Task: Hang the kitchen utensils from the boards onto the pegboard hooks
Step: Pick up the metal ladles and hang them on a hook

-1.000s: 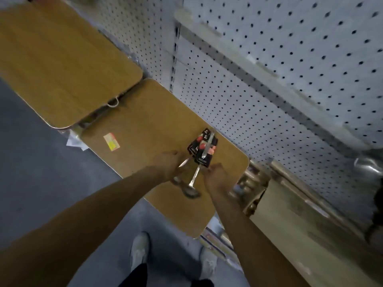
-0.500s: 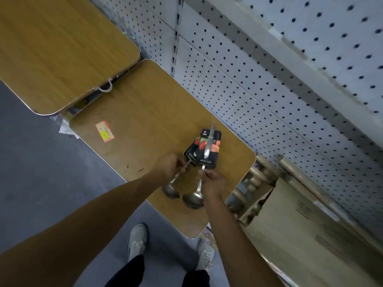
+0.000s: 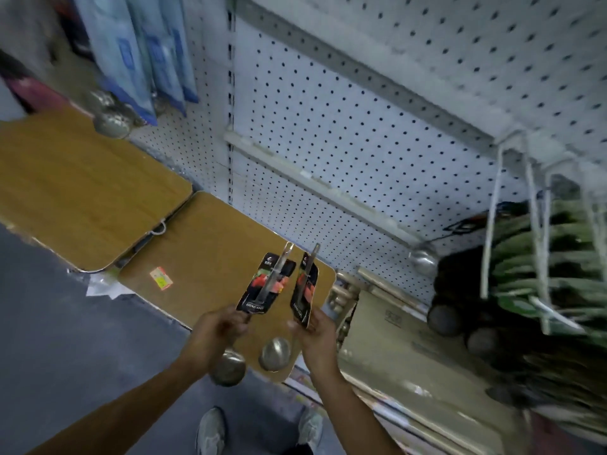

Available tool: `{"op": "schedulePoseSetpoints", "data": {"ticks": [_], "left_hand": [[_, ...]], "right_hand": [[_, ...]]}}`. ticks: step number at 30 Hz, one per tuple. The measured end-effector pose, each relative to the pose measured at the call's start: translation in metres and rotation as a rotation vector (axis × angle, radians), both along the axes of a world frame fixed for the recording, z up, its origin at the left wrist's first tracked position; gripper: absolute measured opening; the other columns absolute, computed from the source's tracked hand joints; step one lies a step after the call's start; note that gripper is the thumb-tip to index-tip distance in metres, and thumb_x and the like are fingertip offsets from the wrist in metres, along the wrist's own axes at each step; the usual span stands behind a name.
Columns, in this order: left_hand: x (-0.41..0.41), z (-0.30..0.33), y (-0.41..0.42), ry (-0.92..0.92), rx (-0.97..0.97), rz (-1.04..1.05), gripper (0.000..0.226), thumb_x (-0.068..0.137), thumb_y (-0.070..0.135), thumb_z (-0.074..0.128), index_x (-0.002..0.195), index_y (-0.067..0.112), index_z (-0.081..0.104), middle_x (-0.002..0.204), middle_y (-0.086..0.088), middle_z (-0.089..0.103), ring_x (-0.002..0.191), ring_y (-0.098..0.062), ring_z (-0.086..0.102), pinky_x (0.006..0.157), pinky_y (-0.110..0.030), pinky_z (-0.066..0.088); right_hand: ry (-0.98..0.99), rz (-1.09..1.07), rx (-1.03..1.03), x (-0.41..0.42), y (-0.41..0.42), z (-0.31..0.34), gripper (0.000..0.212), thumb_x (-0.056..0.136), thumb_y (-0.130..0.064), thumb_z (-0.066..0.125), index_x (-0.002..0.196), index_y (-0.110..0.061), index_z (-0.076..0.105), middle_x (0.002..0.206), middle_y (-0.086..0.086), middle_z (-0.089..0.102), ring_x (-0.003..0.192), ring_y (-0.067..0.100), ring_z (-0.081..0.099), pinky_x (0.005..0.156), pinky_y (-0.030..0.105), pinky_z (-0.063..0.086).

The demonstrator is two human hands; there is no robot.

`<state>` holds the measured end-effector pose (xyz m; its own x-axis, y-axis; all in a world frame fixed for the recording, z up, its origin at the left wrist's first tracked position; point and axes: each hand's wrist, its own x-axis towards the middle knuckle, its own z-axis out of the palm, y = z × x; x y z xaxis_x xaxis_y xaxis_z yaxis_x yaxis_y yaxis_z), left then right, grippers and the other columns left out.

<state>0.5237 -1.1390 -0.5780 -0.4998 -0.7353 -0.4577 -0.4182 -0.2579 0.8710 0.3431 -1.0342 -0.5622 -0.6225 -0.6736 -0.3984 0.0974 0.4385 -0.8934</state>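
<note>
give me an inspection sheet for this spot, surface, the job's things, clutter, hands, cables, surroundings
Surface: two wood-grain boards lie side by side below the pegboard; the nearer one bears a small sticker.
Job's things: two carded ladles, the left ladle and the right ladle, both lifted off the board, bowls hanging down.
Clutter: crumpled paper at the board's edge.
Hands: left hand grips the left ladle; right hand grips the right ladle.
Cables: nothing seen.
Surroundings: blue packaged goods and ladles hang at upper left; a wire rack with dark goods at right; grey floor.
</note>
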Motion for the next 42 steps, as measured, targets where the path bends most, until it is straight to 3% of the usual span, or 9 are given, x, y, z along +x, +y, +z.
{"op": "schedulePoseSetpoints", "data": {"ticks": [2,5,9,13,17,22,27,32,42], "left_hand": [[0.007,0.028,0.012,0.038,-0.006,0.017,0.016,0.095,-0.001,0.057,0.094,0.013,0.063,0.07,0.022,0.073,0.067,0.009,0.066,0.065,-0.008,0.051],[0.013,0.07,0.027,0.1,-0.11,-0.044,0.011,0.079,0.024,0.073,0.075,0.017,0.066,0.065,-0.004,0.069,0.058,-0.013,0.059,0.058,-0.024,0.044],[0.017,0.106,0.051,0.151,-0.126,-0.076,0.01,0.084,-0.007,0.069,0.078,-0.011,0.062,0.065,-0.01,0.068,0.062,-0.014,0.061,0.061,-0.022,0.046],[0.012,0.137,0.079,0.205,-0.08,-0.071,0.011,0.083,-0.011,0.066,0.083,-0.02,0.06,0.066,-0.021,0.069,0.059,-0.016,0.066,0.058,-0.014,0.051],[-0.001,0.154,0.098,0.164,-0.053,-0.094,0.005,0.084,-0.006,0.071,0.082,-0.011,0.071,0.067,-0.012,0.075,0.059,-0.006,0.068,0.06,-0.009,0.048],[-0.018,0.171,0.116,0.146,-0.001,-0.144,0.015,0.081,0.008,0.077,0.093,0.001,0.072,0.085,-0.01,0.079,0.089,-0.028,0.075,0.092,-0.045,0.054],[-0.036,0.181,0.133,0.164,-0.045,-0.151,0.014,0.084,-0.003,0.071,0.098,-0.002,0.068,0.086,-0.015,0.078,0.082,-0.024,0.075,0.069,-0.022,0.06],[-0.054,0.186,0.139,0.163,-0.05,-0.2,0.018,0.083,0.001,0.072,0.1,-0.001,0.068,0.088,-0.011,0.079,0.09,-0.025,0.076,0.085,-0.036,0.059],[-0.088,0.189,0.158,0.144,-0.032,-0.232,0.016,0.085,0.004,0.07,0.101,0.0,0.068,0.09,-0.007,0.079,0.091,-0.02,0.076,0.079,-0.024,0.056]], "right_hand": [[-0.015,-0.04,-0.045,0.009,0.015,0.028,0.035,0.078,0.01,0.071,0.111,-0.003,0.068,0.101,0.014,0.074,0.094,0.033,0.07,0.084,0.042,0.058],[-0.139,-0.125,-0.171,0.022,0.037,0.069,0.033,0.08,0.018,0.064,0.104,-0.004,0.066,0.088,0.021,0.071,0.077,0.028,0.069,0.071,0.033,0.058],[-0.077,-0.105,-0.209,0.033,0.075,0.113,0.015,0.084,-0.007,0.07,0.098,-0.006,0.066,0.087,0.015,0.075,0.078,0.021,0.073,0.068,0.026,0.055],[-0.047,-0.108,-0.264,0.033,0.112,0.142,0.021,0.088,-0.001,0.065,0.106,-0.013,0.063,0.085,0.014,0.075,0.078,0.024,0.071,0.068,0.03,0.054],[-0.08,-0.138,-0.353,0.024,0.142,0.163,0.043,0.088,0.006,0.063,0.124,-0.016,0.056,0.09,0.015,0.074,0.078,0.026,0.068,0.066,0.036,0.052],[-0.108,-0.138,-0.453,0.003,0.167,0.181,0.045,0.08,0.016,0.066,0.111,-0.016,0.072,0.097,0.02,0.074,0.079,0.028,0.068,0.064,0.033,0.055],[-0.069,-0.16,-0.561,-0.018,0.185,0.187,0.037,0.063,0.003,0.08,0.095,-0.015,0.079,0.093,0.019,0.075,0.084,0.029,0.073,0.07,0.034,0.058],[-0.115,-0.225,-0.587,-0.041,0.199,0.176,0.026,0.071,0.013,0.071,0.095,0.004,0.071,0.083,0.023,0.074,0.07,0.036,0.073,0.061,0.034,0.058],[-0.128,-0.286,-0.507,-0.082,0.2,0.154,0.024,0.077,0.019,0.066,0.1,0.011,0.067,0.093,0.03,0.071,0.08,0.037,0.071,0.068,0.034,0.058]]}}
